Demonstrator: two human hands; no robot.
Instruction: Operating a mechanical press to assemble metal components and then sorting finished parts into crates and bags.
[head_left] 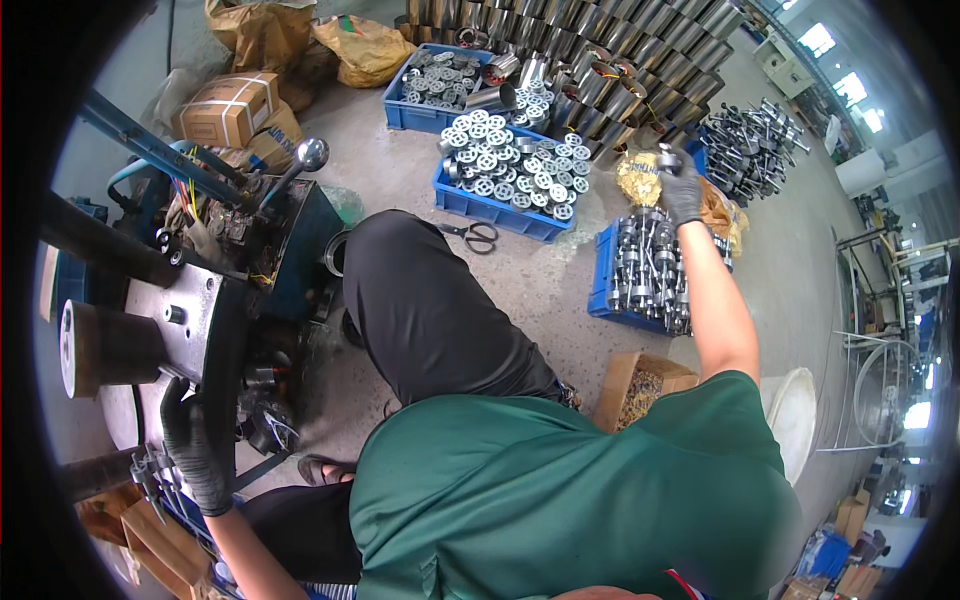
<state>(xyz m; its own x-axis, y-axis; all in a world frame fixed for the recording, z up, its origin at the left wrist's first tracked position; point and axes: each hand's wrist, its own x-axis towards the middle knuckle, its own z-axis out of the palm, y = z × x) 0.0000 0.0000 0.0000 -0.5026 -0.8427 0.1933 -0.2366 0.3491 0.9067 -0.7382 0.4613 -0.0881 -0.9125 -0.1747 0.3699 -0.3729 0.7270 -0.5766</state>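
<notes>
Evidently the right hand (684,196) needed clearance: its gloved fingers were closed around a small metal part (668,160), held up beyond the far edge of the blue crate (602,275), where shafts (650,265) lay packed side by side, presumably to save room. The left hand (192,450), fingers loosely extended and seemingly empty, was by the near edge of the steel worktop (205,335), perhaps for steadiness; whether it touched, I couldn't tell.
</notes>
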